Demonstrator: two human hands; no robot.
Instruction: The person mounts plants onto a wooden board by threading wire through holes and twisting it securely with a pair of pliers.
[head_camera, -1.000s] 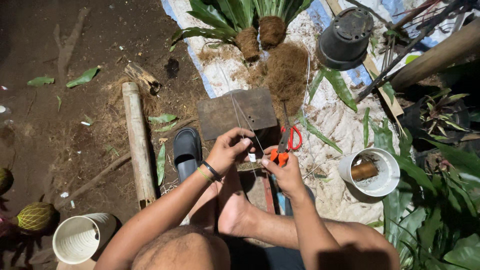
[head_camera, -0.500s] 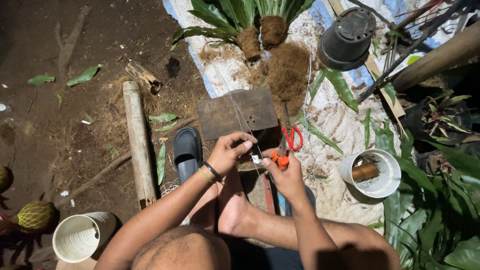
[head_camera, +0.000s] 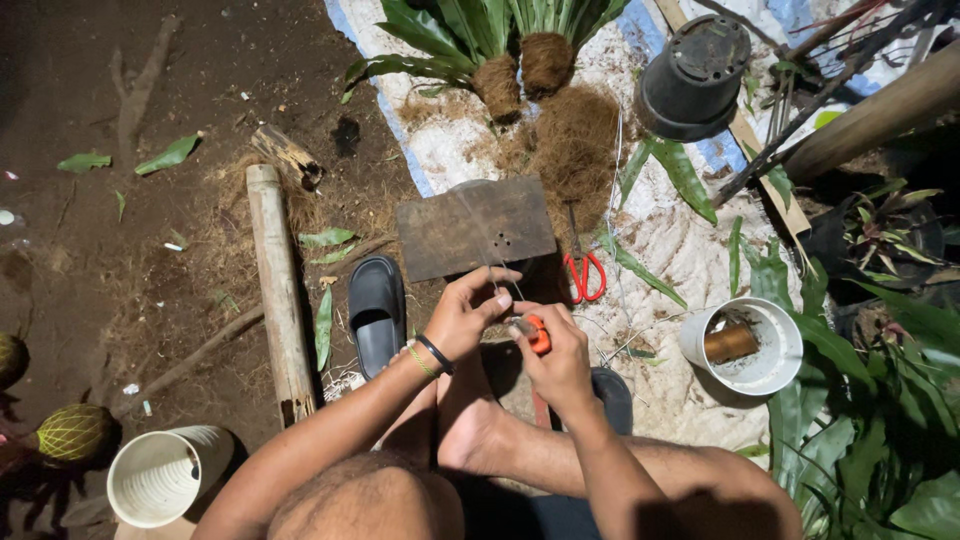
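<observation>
My left hand (head_camera: 463, 318) pinches a thin wire (head_camera: 487, 250) that runs up across a brown wooden board (head_camera: 475, 226) with small holes. Close beside it, my right hand (head_camera: 556, 358) grips a small orange-handled tool (head_camera: 540, 335) at the wire's near end. Both hands are above my bare foot (head_camera: 470, 430). Red-handled scissors (head_camera: 585, 276) lie on the white sheet (head_camera: 670, 250) just right of the board, a little beyond my right hand.
A black sandal (head_camera: 376, 312) and a pale log (head_camera: 279, 290) lie left of the board. Two ferns with fibrous root balls (head_camera: 520, 75) and a black pot (head_camera: 693, 78) are at the top. A white bucket (head_camera: 745, 345) stands right, a cream pot (head_camera: 165, 472) bottom left.
Both hands have drawn a little nearer my body, and the orange tool has come in against the wire between them. The scissors and board have not moved.
</observation>
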